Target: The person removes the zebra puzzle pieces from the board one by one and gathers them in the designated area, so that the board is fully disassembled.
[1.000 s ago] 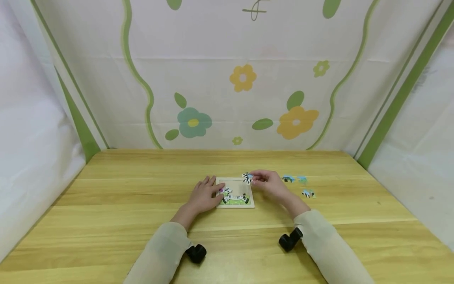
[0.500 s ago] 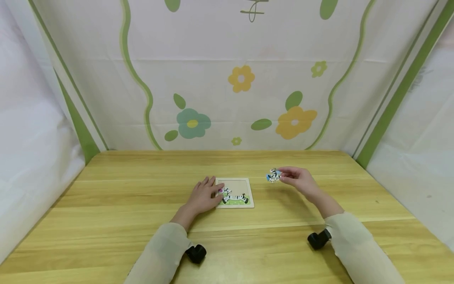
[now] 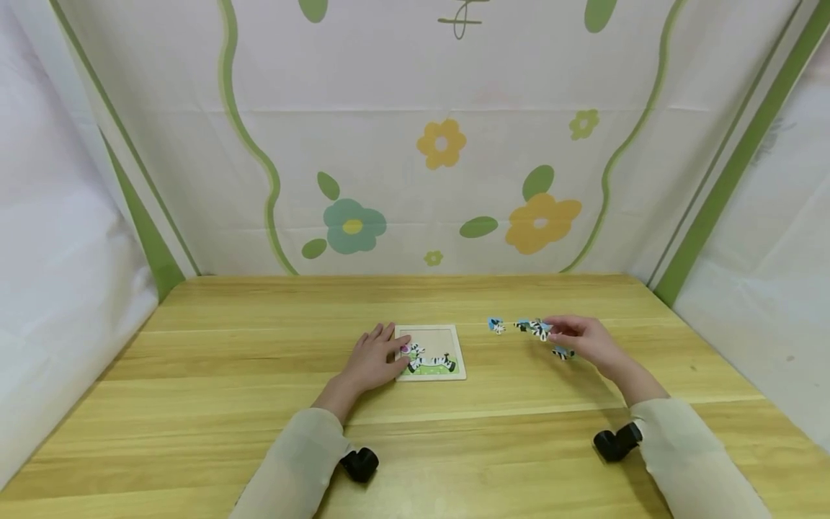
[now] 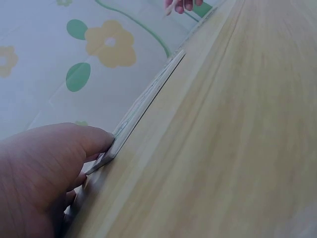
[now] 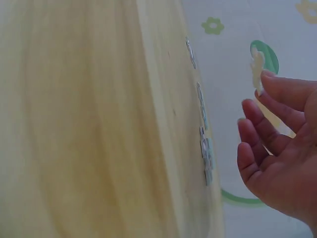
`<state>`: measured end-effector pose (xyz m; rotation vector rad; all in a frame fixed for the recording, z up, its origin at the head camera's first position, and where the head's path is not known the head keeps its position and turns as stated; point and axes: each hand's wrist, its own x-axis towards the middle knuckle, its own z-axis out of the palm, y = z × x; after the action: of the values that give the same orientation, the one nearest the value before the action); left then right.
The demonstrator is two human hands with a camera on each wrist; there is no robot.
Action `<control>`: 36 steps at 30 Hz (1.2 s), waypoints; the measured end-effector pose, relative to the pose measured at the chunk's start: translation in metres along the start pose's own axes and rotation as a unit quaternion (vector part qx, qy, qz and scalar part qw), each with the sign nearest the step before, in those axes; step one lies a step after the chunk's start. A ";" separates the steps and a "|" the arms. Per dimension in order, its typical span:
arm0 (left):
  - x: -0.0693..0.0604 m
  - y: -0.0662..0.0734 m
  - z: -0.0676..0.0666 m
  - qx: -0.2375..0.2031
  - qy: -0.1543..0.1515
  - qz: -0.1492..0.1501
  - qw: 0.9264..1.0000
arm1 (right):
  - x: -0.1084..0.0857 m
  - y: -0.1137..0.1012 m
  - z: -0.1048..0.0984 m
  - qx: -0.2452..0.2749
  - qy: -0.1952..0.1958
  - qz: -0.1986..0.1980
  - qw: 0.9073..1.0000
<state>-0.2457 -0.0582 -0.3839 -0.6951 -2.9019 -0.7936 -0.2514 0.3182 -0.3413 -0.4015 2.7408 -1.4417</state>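
Wooden table [image 3: 415,447] before flowered cloth [image 3: 389,72]: right hand [image 3: 586,340] pinches a zebra puzzle piece [image 3: 540,330]

We see a light wood-grain tabletop, with white cloth behind it showing green, yellow and teal flower shapes. Puzzle board [image 3: 436,338] lies flat near the middle; its lower part is filled with zebra and grass artwork, its upper part mostly bare. Left hand [image 3: 372,360] rests at the board's left side, fingers spread and mostly straight, thumb and index lying over that edge; we see no grip there.

Right hand is well to the right of the board. Thumb and index are closed together on the zebra piece, raised above the table; the right wrist view shows the other fingers loosely bent. Loose pieces lie flat on the table: first piece [image 3: 496,326] nearest the board, second piece [image 3: 521,326] just beside the held one, third piece [image 3: 563,354] below the hand. Hand may hide more; we can't tell. Both sleeves [image 3: 292,461] are beige, a black device [image 3: 359,465] at each wrist.
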 end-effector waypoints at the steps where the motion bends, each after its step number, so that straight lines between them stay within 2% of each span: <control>1: 0.000 0.000 0.000 -0.001 0.000 0.000 1.000 | 0.000 0.002 -0.001 -0.001 -0.004 0.004 1.000; 5: -0.001 0.001 -0.001 -0.005 0.000 -0.001 1.000 | -0.001 0.012 -0.001 -0.006 -0.011 0.023 1.000; 10: 0.000 0.000 -0.001 -0.001 -0.003 -0.002 1.000 | -0.001 0.023 0.002 -0.015 -0.016 0.020 1.000; 16: 0.000 0.000 0.000 -0.003 -0.007 -0.002 1.000 | -0.001 0.032 0.005 -0.027 -0.003 0.018 0.999; 24: 0.000 0.000 0.000 -0.003 -0.007 0.000 1.000 | -0.001 0.031 0.009 -0.057 0.006 0.019 0.998; 36: 0.000 0.001 0.000 0.003 -0.007 0.001 1.000 | -0.001 0.031 0.014 -0.098 0.023 -0.013 0.995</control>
<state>-0.2457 -0.0577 -0.3835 -0.7043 -2.9147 -0.7824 -0.2549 0.3238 -0.3746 -0.4140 2.9360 -1.2035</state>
